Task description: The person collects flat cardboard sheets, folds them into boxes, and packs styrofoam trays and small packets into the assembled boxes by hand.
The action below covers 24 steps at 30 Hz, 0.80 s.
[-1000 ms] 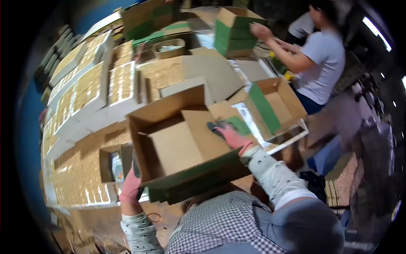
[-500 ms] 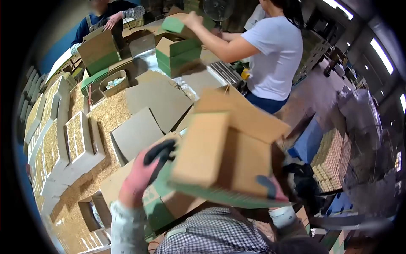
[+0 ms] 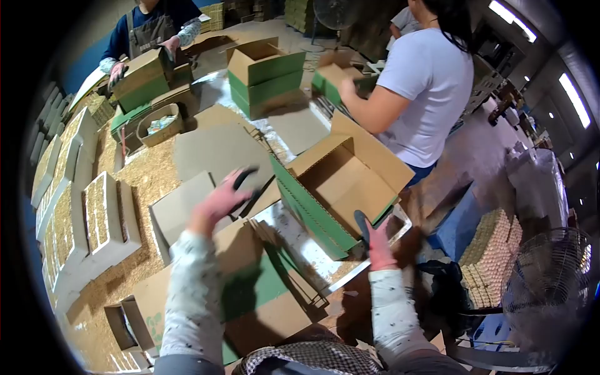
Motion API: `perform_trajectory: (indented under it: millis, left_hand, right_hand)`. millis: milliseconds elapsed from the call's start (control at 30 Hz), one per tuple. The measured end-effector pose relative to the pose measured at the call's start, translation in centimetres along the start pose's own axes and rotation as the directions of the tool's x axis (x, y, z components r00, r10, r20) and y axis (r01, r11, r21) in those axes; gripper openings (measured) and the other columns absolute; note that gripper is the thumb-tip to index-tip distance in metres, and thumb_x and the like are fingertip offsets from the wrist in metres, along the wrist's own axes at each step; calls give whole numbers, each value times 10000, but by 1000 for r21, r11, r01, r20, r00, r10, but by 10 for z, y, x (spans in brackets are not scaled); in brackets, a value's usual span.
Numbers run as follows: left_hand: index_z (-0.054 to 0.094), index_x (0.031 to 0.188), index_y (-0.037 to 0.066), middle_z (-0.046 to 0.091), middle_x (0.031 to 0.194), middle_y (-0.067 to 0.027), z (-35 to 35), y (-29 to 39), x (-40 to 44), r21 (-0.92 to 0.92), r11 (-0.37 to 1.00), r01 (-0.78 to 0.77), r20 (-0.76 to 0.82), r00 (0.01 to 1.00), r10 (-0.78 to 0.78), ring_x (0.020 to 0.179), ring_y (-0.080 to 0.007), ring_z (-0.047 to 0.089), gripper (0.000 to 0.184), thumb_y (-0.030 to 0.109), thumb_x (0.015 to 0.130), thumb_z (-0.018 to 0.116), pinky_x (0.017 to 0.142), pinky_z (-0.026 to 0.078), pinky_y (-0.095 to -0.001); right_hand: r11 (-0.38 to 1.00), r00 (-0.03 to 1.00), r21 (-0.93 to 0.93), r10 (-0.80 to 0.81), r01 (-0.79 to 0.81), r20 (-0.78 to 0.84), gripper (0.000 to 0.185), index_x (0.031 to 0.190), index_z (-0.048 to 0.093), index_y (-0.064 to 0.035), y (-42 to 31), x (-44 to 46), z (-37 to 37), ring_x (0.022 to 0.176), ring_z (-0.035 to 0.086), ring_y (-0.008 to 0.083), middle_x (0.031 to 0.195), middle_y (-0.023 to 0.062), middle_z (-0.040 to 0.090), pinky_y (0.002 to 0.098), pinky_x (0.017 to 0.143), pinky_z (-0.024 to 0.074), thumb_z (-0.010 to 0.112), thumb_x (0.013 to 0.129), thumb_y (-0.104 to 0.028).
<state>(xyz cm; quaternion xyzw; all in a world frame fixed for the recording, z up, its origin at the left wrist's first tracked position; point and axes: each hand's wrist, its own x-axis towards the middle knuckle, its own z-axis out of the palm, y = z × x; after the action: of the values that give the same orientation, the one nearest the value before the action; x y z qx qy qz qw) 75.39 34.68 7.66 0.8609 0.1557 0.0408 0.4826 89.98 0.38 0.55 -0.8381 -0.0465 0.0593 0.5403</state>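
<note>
An open cardboard box [image 3: 315, 215], green outside and brown within, stands slightly tilted on a white-topped surface in front of me. My right hand [image 3: 378, 244], in a pink glove with dark fingertips, grips its near right corner, thumb toward the inside. My left hand [image 3: 222, 199], gloved alike, hovers left of the box with fingers spread and nothing in them. Beneath it lie a grey-brown cardboard sheet [image 3: 181, 206] and folded flat cartons [image 3: 244, 284] with green bands.
Sawdust-filled white trays [image 3: 112, 212] line the left. Across the table, a person [image 3: 147, 37] handles a box; another person [image 3: 425, 81] stands right, by a box. Another green box [image 3: 265, 81] sits between them. Stacked egg trays [image 3: 490, 256] and a fan [image 3: 547, 275] are at right.
The box has gone from raised and near me to farther forward, down on the white-topped surface. My left hand has opened wider. The person at right has lowered their box.
</note>
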Motion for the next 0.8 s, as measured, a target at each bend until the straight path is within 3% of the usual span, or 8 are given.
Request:
perform_trajectory:
  millis: [133,233,267,367,500,533,633,800]
  left_hand:
    - [573,1165,113,563,1196,-129,-77,-93,-129,673,685,279,144,858,-492,1109,-302,520,530,370,716,684,953,404,-366]
    - [636,1034,81,603,1087,-167,-82,-130,-187,479,506,717,-282,671,-685,1006,-318,575,423,364,721,672,829,471,-384]
    - [640,967,74,620,998,-166,-87,-148,-204,538,576,615,-465,787,-406,943,-330,580,378,373,737,664,811,467,-393]
    - [565,1051,73,587,971,-127,-116,-22,-232,669,708,227,-555,786,272,962,-312,528,476,226,635,738,834,404,-405]
    - [469,1206,73,527,1093,-115,-88,116,-298,781,569,258,-450,864,225,1035,-287,487,763,307,555,791,934,342,-423]
    - [393,1295,76,468,1213,-129,-72,115,-314,789,527,315,-519,800,300,1140,-304,432,909,365,535,798,1012,276,-463]
    - [590,1098,173,532,1178,-70,-38,116,-369,776,605,179,-539,686,489,1162,-295,449,553,335,596,758,1050,193,-529]
    - [619,976,162,598,948,-39,-26,167,-427,744,569,-349,-118,770,627,996,-209,576,226,251,772,582,918,440,-429]
  right_hand:
    - [688,821,-650,-545,322,-170,779,1376,169,85,-36,4,-47,1313,258,371,1414,277,236,411,1071,236,598,851,-297]
    - [784,774,10,-611,621,-169,696,1377,226,31,-143,-46,-21,1262,336,309,1394,206,296,363,1061,262,615,803,-33]
    - [799,801,66,-598,598,-18,740,1374,232,31,-172,-71,-9,1268,322,327,1393,205,293,381,1062,255,639,759,-17]
    - [161,170,-57,-894,985,414,679,1289,414,11,-253,-120,22,1242,331,359,1340,199,339,422,1021,297,665,738,-295]
    - [-187,-162,85,-445,979,881,600,1190,486,-9,-313,-181,68,1099,489,336,1216,182,488,431,929,379,556,808,-466]
    - [63,-141,165,-280,984,950,576,1152,491,12,-324,-179,69,948,581,338,1121,203,550,432,840,437,528,839,-470]
    - [-145,-270,240,-248,960,930,564,1182,432,40,-344,-171,79,855,613,348,988,225,602,413,722,485,515,866,-420]
    - [-177,-127,62,-388,982,913,672,1274,371,25,-373,-239,143,864,602,363,933,222,613,417,765,468,580,815,-419]
